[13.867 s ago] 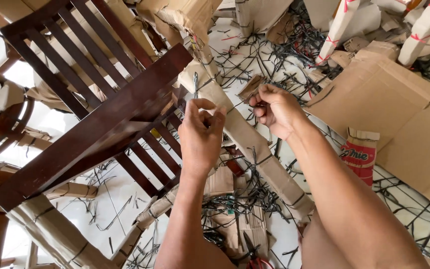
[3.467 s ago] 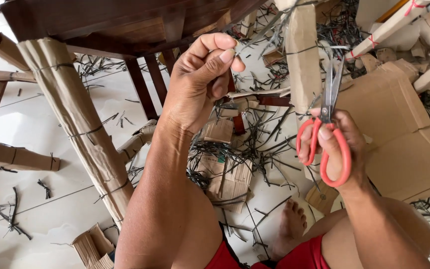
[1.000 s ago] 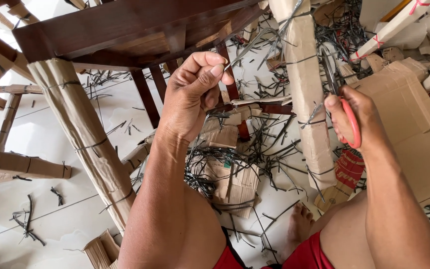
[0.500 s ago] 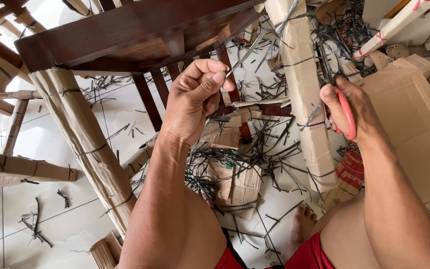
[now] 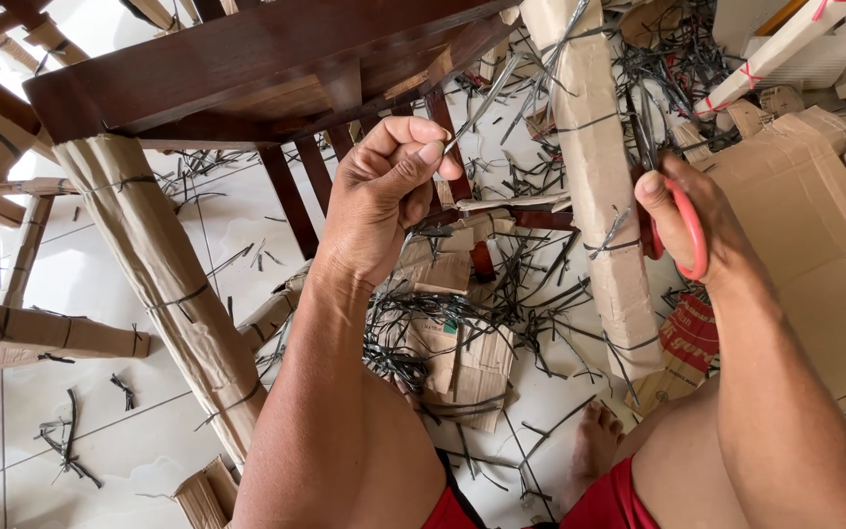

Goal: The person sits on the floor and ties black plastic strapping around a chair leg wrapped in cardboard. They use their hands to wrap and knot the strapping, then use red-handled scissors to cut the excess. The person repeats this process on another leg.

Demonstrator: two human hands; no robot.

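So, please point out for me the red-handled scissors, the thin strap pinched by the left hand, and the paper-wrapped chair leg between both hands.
scissors (image 5: 689, 230), head view, red handle loop.
strap (image 5: 482, 103), head view, middle of its taut length.
wrapped chair leg (image 5: 604, 186), head view, brown paper on its middle.

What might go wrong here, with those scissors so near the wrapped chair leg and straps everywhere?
The red-handled scissors sit against the paper-wrapped leg; a slip might nick the wood beneath. The left hand pinches a taut strap, which may snap back when cut. Cut strap pieces litter the floor by a bare foot, a likely tripping or scratching hazard.
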